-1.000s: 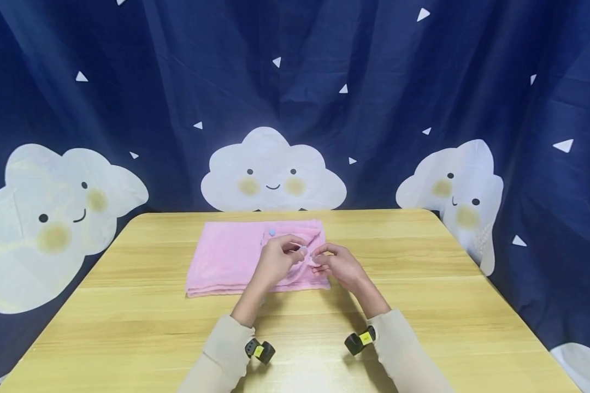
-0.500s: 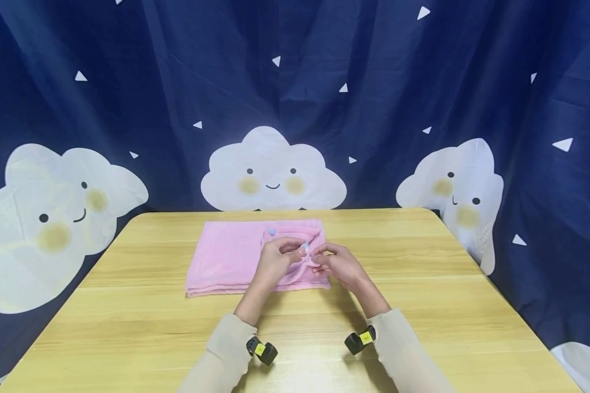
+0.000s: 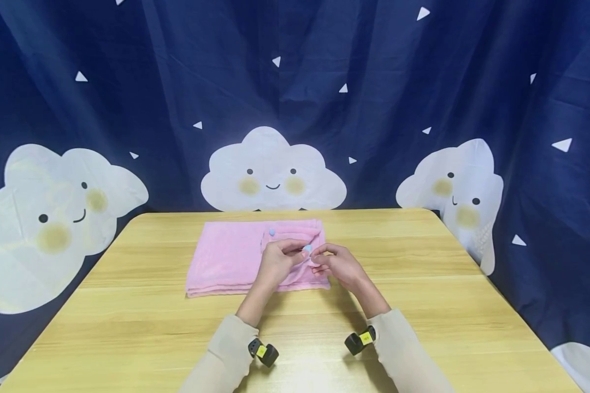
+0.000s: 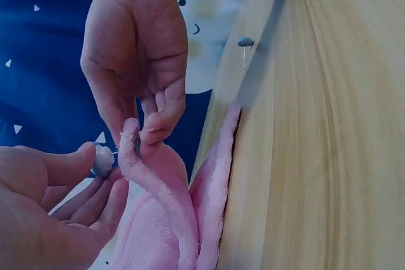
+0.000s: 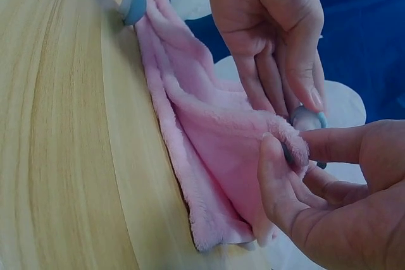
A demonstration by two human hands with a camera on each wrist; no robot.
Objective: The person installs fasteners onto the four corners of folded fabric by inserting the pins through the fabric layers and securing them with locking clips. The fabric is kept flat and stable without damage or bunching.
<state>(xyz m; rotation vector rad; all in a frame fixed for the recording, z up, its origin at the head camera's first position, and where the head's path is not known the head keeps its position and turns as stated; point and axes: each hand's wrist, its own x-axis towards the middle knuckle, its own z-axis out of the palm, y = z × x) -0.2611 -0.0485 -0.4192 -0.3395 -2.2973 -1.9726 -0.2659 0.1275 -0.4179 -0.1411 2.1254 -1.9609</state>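
A folded pink fleece blanket (image 3: 231, 251) lies on the table. My left hand (image 3: 277, 265) pinches a mushroom-shaped pin (image 4: 103, 159) by its pale blue head. Its thin needle points at the raised edge of the blanket, and the tip is hidden. My right hand (image 3: 341, 266) pinches that blanket edge (image 5: 294, 140) between thumb and fingers. A small dark grey piece (image 5: 286, 152) shows between the right thumb and the fleece. Another blue head (image 3: 272, 232) sits on the folded flap of the blanket, left of the hands.
The wooden table (image 3: 152, 327) carries the blanket near its far edge. A blue-headed pin (image 5: 133, 8) appears beside the blanket in the right wrist view. Another pin (image 4: 245, 43) with a bare needle shows in the left wrist view. A dark blue curtain (image 3: 285, 98) hangs behind.
My left hand has shifted slightly, and the blue pin head between its fingers has come into clearer view, a little further right. The right hand stays in place with the blanket edge.
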